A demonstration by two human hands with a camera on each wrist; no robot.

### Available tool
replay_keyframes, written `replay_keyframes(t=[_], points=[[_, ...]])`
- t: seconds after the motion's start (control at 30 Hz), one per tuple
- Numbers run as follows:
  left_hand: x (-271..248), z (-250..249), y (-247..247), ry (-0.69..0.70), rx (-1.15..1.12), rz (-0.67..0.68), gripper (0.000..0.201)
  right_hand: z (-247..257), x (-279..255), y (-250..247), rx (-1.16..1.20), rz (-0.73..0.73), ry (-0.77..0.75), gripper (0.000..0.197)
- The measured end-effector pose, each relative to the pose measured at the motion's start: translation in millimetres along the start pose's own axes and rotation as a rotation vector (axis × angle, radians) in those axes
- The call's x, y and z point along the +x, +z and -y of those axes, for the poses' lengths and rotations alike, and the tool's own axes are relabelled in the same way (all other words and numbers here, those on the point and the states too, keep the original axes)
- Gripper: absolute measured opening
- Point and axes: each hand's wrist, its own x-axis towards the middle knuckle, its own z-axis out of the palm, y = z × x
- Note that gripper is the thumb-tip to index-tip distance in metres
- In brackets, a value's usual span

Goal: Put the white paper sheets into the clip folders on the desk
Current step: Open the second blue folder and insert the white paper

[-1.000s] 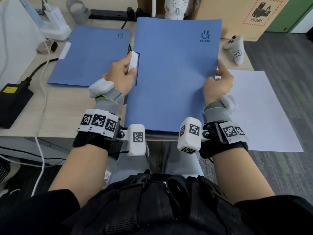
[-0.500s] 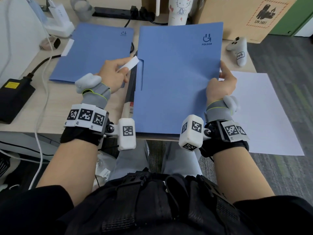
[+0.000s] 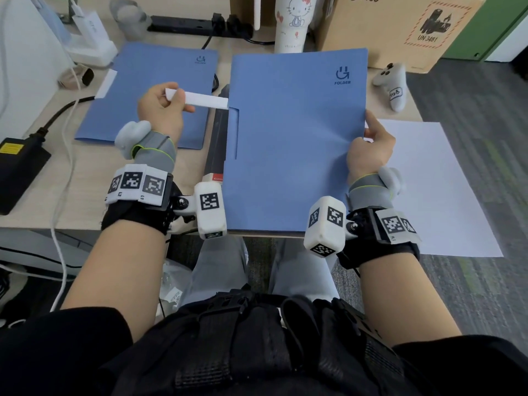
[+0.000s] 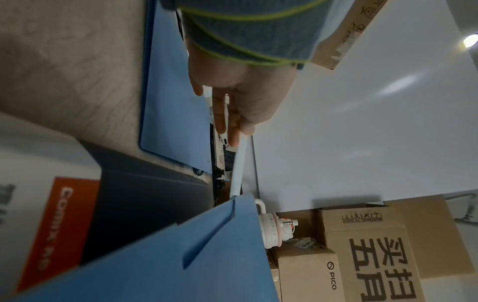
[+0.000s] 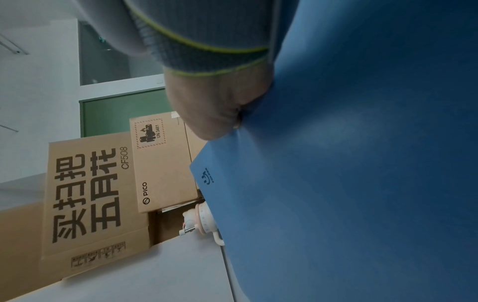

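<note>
A blue clip folder (image 3: 294, 144) lies closed in front of me on the desk. My right hand (image 3: 370, 132) grips its right edge, thumb on the cover; the right wrist view shows that hand (image 5: 214, 110) against the blue folder (image 5: 362, 163). My left hand (image 3: 177, 101) pinches a white clip strip (image 3: 205, 100) that sticks out leftwards from the folder's spine. In the left wrist view the strip (image 4: 239, 163) runs from my left hand (image 4: 232, 126) to the folder's notch. A second blue folder (image 3: 151, 90) lies closed at the left. A white paper sheet (image 3: 434, 190) lies to the right.
A dark box with a red end (image 3: 217, 150) lies under the folder's left side. A black adapter (image 3: 17, 170) and cables sit at the left. A power strip (image 3: 197, 25), cartoon tumbler (image 3: 291, 24) and cardboard box (image 3: 400, 27) line the back. A white controller (image 3: 391, 84) lies at right.
My left hand has moved left and drawn the white strip out of the folder's spine. The right hand has stayed on the folder's right edge.
</note>
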Motion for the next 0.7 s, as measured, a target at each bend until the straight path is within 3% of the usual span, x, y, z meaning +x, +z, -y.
replay_keyframes(t=[0.2, 0.37, 0.47, 0.6, 0.7], points=[[0, -2, 2, -0.133, 0.004, 0.016, 0.034, -3, 0, 0, 0.045, 0.002, 0.02, 0.072], [-9, -2, 8, -0.256, 0.215, 0.115, 0.046, -3, 2, 2, -0.01, -0.002, 0.038, 0.067], [-17, -4, 14, -0.198, 0.353, 0.132, 0.012, -5, 2, 4, -0.052, 0.006, 0.032, 0.061], [-35, -8, 26, -0.058, 0.722, 0.239, 0.038, -4, 0, 4, -0.063, -0.001, 0.055, 0.046], [-57, -17, 38, 0.056, 0.773, 0.398, 0.041, -3, 0, 1, -0.078, 0.036, 0.091, 0.047]])
